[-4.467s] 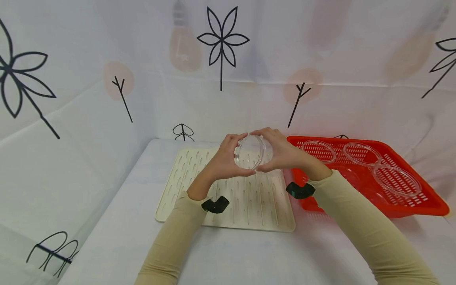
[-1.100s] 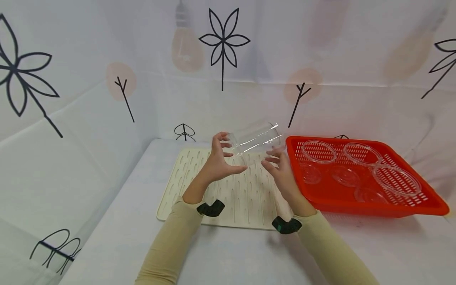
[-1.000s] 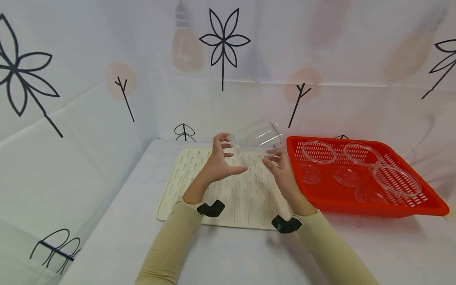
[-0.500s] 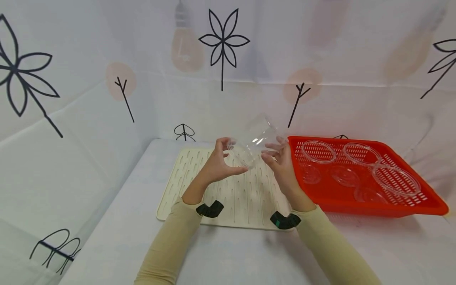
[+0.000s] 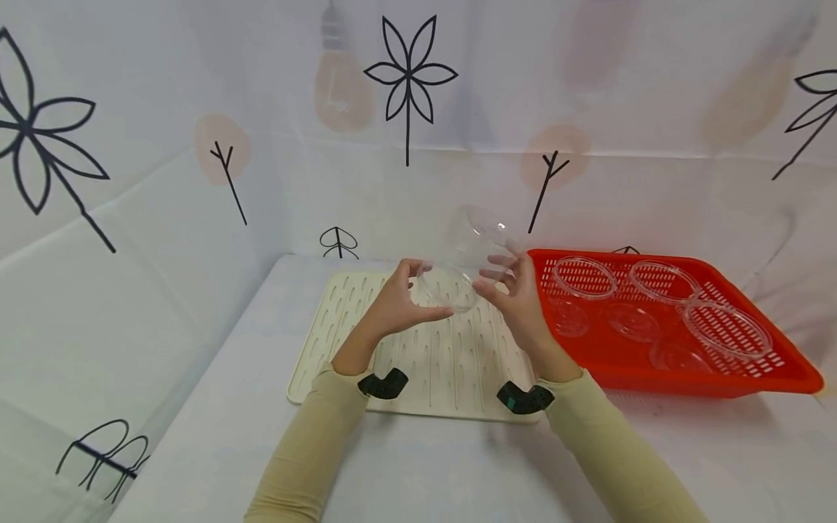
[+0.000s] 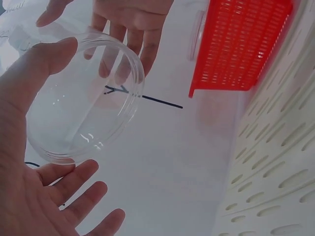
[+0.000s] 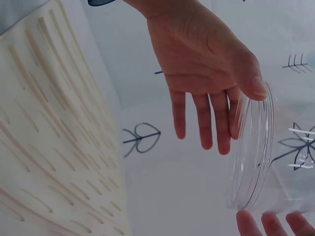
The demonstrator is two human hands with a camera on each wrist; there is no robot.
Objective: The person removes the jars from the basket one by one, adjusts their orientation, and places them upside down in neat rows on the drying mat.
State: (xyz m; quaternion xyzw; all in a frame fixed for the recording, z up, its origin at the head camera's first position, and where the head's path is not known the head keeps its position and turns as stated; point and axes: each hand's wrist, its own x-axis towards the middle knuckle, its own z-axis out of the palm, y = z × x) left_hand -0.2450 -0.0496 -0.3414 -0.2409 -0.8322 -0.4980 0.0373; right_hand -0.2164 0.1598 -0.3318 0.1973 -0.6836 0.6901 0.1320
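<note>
Both hands held a clear plastic container [image 5: 472, 261] tilted in the air above the cream drying mat [image 5: 418, 349] on the worktop [image 5: 405, 472]. The left hand [image 5: 400, 305] pinched its open rim between thumb and fingers, the rest of the fingers loose. The right hand [image 5: 516, 294] supported the side with nearly straight fingers. No label or writing showed on the container. A red basket [image 5: 794, 378] holding clear lids [image 5: 585, 277] stood just right of the mat.
</note>
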